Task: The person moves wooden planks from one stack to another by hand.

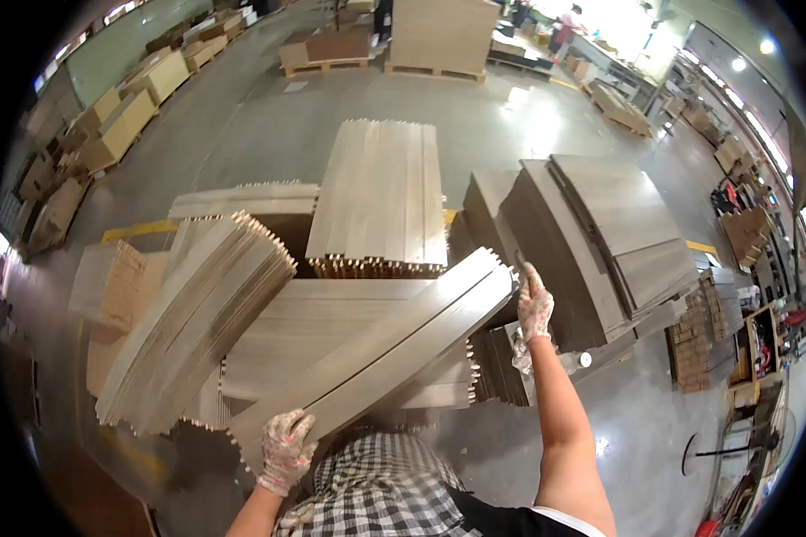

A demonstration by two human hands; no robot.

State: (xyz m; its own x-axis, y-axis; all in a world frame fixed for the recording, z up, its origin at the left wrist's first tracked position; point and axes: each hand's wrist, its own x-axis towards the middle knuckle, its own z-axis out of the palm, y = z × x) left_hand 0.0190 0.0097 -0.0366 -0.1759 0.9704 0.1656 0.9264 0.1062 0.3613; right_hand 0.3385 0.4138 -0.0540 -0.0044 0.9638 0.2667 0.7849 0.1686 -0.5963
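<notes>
A small stack of long grey-brown planks (385, 336) lies slantwise in front of me, across a lower stack of similar planks (277, 336). My left hand (286, 447), in a white patterned glove, grips the planks' edge at their near left end with curled fingers. Beside their far right end is my right hand (535, 306), gloved alike, its fingers closed and pointing upward. Something thin and dark shows at those fingertips, too small to name. Below the right hand, a crumpled clear plastic piece and a white-capped bottle (584, 360) are partly hidden by my forearm.
A fanned plank stack (197, 331) leans at the left; another stack (380, 192) stands straight ahead. Wide grey panels (618, 233) are piled at the right. Farther off are pallets with boxes (327, 49), a tall board stack (443, 36), and a fan (761, 438) at right.
</notes>
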